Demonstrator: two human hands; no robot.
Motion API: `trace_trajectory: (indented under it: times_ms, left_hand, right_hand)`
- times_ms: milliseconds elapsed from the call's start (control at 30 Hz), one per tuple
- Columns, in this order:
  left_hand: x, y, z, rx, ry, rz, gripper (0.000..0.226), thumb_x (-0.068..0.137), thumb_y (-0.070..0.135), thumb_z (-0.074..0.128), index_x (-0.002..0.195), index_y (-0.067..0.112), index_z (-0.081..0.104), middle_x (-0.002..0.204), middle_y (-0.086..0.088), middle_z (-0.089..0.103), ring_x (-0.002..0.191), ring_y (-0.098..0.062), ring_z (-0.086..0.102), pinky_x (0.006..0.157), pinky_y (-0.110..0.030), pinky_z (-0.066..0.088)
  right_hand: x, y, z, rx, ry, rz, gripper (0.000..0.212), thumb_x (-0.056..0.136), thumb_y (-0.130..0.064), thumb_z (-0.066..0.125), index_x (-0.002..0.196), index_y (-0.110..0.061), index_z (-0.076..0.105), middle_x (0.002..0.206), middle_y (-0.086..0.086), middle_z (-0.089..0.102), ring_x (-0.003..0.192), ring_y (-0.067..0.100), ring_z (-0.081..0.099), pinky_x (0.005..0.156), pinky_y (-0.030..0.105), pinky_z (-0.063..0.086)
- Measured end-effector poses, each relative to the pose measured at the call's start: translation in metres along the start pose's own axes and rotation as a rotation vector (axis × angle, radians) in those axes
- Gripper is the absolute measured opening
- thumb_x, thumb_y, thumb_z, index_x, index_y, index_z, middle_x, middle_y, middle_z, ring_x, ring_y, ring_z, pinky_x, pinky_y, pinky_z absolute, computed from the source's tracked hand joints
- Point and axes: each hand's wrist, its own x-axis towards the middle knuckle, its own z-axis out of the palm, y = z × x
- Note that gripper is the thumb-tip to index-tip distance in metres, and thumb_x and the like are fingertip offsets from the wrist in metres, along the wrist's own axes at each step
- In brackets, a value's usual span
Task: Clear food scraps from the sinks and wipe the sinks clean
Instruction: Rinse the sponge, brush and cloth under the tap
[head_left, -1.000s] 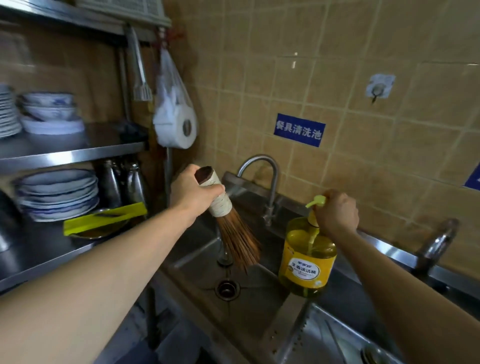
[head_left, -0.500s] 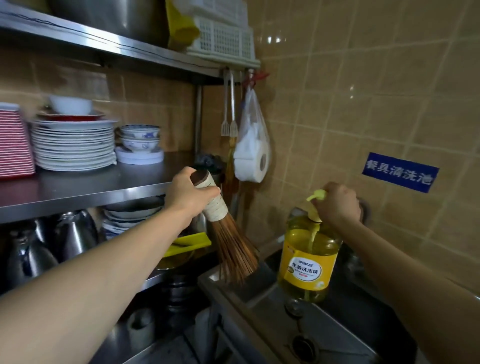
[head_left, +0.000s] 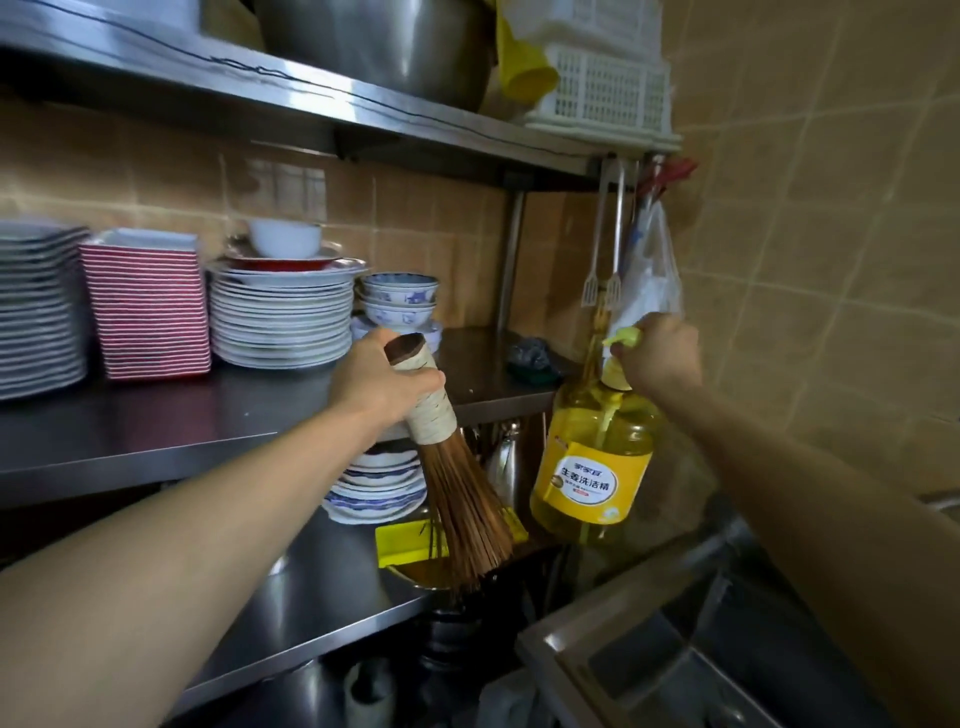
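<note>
At centre frame, the left hand (head_left: 382, 376) grips the cord-wrapped handle of a bamboo brush (head_left: 447, 467), fingers curled round it and bristles angled down to the right. At centre right, the right hand (head_left: 660, 356) holds a yellow detergent bottle (head_left: 592, 467) by its pump neck (the bottle hangs clear of any surface). A corner of the sink (head_left: 649, 654) shows at lower right, beside steel shelves (head_left: 156, 421) stacked with plates (head_left: 283, 317).

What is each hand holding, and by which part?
Left hand grips the bamboo brush by its wrapped handle; right hand holds the detergent bottle at its pump top.
</note>
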Motion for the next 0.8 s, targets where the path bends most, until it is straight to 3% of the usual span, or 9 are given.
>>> trace_trajectory:
  times_ms: [100, 200, 400, 600, 700, 800]
  left_hand:
    - [0.027, 0.001, -0.004, 0.002, 0.002, 0.012, 0.032, 0.068, 0.015, 0.078, 0.088, 0.026, 0.056, 0.100, -0.003, 0.067, 0.095, -0.022, 0.064, 0.081, -0.045, 0.056]
    - [0.057, 0.002, -0.003, -0.032, -0.012, 0.012, 0.037, 0.071, 0.012, 0.077, 0.098, 0.024, 0.054, 0.105, -0.003, 0.065, 0.095, -0.021, 0.063, 0.067, -0.034, 0.056]
    - [0.125, 0.004, 0.017, -0.072, -0.040, -0.014, 0.033, 0.075, 0.009, 0.074, 0.095, 0.024, 0.052, 0.092, 0.002, 0.063, 0.091, -0.018, 0.062, 0.058, -0.027, 0.050]
    - [0.188, 0.000, 0.040, -0.075, -0.066, -0.052, 0.033, 0.078, 0.010, 0.072, 0.105, 0.016, 0.055, 0.094, -0.002, 0.065, 0.084, -0.014, 0.064, 0.055, -0.025, 0.051]
    - [0.210, -0.001, 0.051, -0.097, -0.083, -0.065, 0.029, 0.077, 0.011, 0.073, 0.100, 0.018, 0.055, 0.086, 0.001, 0.064, 0.072, -0.009, 0.062, 0.042, -0.018, 0.047]
    - [0.230, -0.005, 0.061, -0.094, -0.106, -0.073, 0.026, 0.076, 0.014, 0.074, 0.091, 0.023, 0.054, 0.083, 0.003, 0.064, 0.070, -0.010, 0.063, 0.044, -0.019, 0.048]
  right_hand:
    - [0.037, -0.025, 0.018, 0.036, 0.023, -0.029, 0.040, 0.084, -0.029, 0.071, 0.112, -0.001, 0.062, 0.112, 0.019, 0.063, 0.105, 0.035, 0.060, 0.080, 0.034, 0.048]
    - [0.076, -0.048, 0.038, 0.051, 0.061, -0.065, 0.041, 0.084, -0.026, 0.071, 0.112, 0.002, 0.062, 0.113, 0.020, 0.063, 0.105, 0.035, 0.061, 0.082, 0.036, 0.050]
    - [0.157, -0.079, 0.088, 0.183, 0.057, -0.076, 0.040, 0.083, -0.030, 0.072, 0.106, 0.002, 0.063, 0.106, 0.018, 0.064, 0.098, 0.033, 0.062, 0.068, 0.030, 0.041]
    - [0.220, -0.103, 0.149, 0.255, 0.068, -0.004, 0.039, 0.084, -0.028, 0.072, 0.110, -0.001, 0.063, 0.114, 0.016, 0.063, 0.105, 0.035, 0.061, 0.075, 0.036, 0.048]
    - [0.244, -0.114, 0.175, 0.251, 0.051, -0.001, 0.036, 0.083, -0.025, 0.072, 0.108, -0.001, 0.063, 0.114, 0.016, 0.063, 0.104, 0.036, 0.061, 0.073, 0.035, 0.046]
    - [0.267, -0.123, 0.200, 0.246, 0.048, 0.007, 0.034, 0.085, -0.024, 0.070, 0.110, -0.001, 0.063, 0.116, 0.016, 0.063, 0.106, 0.035, 0.062, 0.079, 0.038, 0.050]
